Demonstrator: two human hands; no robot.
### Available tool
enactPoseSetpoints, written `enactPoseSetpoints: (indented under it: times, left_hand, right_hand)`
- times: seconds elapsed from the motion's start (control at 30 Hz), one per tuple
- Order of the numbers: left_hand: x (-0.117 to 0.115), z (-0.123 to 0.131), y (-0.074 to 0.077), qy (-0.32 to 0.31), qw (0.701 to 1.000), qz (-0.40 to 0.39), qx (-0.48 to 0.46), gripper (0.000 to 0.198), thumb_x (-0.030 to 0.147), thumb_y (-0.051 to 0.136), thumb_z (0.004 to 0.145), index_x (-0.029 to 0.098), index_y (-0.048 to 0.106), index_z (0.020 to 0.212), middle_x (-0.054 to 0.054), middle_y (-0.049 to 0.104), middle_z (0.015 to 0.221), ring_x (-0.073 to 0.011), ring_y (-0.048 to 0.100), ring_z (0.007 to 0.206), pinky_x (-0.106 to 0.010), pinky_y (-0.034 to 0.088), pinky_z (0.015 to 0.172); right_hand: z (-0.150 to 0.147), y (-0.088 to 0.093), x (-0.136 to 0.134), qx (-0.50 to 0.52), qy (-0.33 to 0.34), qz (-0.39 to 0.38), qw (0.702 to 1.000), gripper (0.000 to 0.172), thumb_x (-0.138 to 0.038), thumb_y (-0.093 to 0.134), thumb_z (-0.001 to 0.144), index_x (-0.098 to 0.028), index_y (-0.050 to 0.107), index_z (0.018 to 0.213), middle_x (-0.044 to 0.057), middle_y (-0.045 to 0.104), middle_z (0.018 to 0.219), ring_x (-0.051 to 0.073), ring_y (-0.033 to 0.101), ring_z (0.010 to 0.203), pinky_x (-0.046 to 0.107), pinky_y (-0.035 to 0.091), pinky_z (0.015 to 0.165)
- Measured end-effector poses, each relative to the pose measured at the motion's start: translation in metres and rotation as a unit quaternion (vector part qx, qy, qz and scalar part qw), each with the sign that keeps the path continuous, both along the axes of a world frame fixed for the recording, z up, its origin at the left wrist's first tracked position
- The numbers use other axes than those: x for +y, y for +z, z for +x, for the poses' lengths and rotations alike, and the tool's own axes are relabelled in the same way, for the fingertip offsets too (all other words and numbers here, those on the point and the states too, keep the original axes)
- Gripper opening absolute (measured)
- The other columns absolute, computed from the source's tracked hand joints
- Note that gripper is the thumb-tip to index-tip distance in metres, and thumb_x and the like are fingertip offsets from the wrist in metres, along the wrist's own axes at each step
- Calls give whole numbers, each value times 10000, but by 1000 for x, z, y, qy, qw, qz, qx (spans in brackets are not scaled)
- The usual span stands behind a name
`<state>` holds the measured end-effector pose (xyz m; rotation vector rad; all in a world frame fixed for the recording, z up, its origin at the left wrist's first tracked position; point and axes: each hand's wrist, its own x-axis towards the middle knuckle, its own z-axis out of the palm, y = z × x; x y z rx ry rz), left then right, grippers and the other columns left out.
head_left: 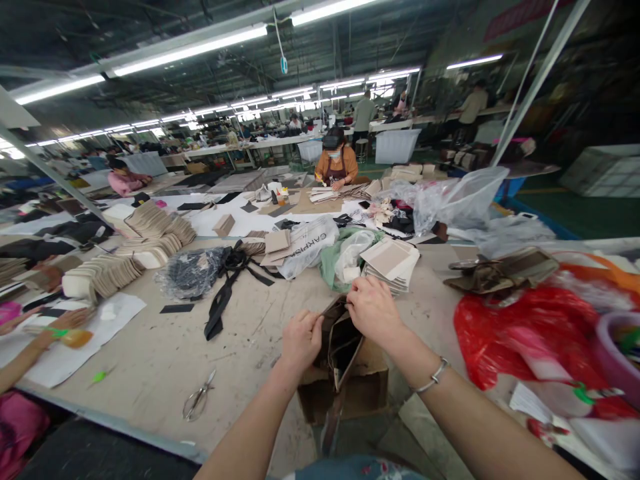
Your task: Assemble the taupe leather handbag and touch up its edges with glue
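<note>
Dark brown, open-topped fabric bag (327, 340) is front and center over the near edge of the beige tabletop (250, 380), and both hands are on it. The left hand (301, 339) is pinched onto its left rim, and the right hand (373, 310) is clamped on the far right rim, though the fingertips are mostly hidden. Inside it's just dark, so I can't tell if it's holding anything. Right below sits a brown, box-shaped piece (370, 393), partly covered by the bag; honestly can't make out whether they're joined.

Off to the right, a round lilac plastic basin (604, 350) gets cut off by the frame. There's some green stuff in it plus a jumble too blurry to name. Beside it, a crumpled red plastic bag (475, 333) has something pinkish on it.

Farther back, a clear plastic bag with black lettering (313, 247) is crumpled up, contents unclear. Left of that, clear plastic wrap (193, 273) has dark stuff bundled inside, no idea what.
</note>
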<state>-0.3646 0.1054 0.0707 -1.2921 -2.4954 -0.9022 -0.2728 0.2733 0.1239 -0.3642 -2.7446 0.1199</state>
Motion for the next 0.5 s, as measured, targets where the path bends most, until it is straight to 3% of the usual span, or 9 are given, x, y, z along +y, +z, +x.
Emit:
enactPoseSetpoints:
  times: [0.23, 0.4, 0.5]
  left_hand:
    - [0, -15, 1, 48, 999, -21, -3, 228, 227, 464, 919, 181, 658, 808, -24, 569, 710, -150, 560, 662, -260, 408, 618]
    - [5, -15, 2, 12, 1000, -23, 2, 227, 235, 460, 922, 188, 657, 819, -27, 574, 725, -151, 567, 683, -259, 416, 631]
    - [5, -11, 2, 13, 1000, -26, 2, 237, 239, 456, 924, 188, 648, 797, -23, 558, 704, -151, 561, 674, -259, 414, 626]
  right_hand:
    - [18, -10, 8, 53, 87, -48, 994, 115, -187, 566, 860, -201, 645, 776, 39, 603, 949, 203, 458, 957, 376, 317, 938]
    - [19, -13, 17, 70, 10, -102, 992, 117, -209, 551, 862, -189, 623, 772, 62, 596, 918, 212, 479, 933, 338, 376, 849]
    - [14, -9, 18, 71, 22, -115, 991, 92, -250, 601, 834, -192, 631, 898, 68, 590, 971, 223, 481, 965, 355, 382, 877]
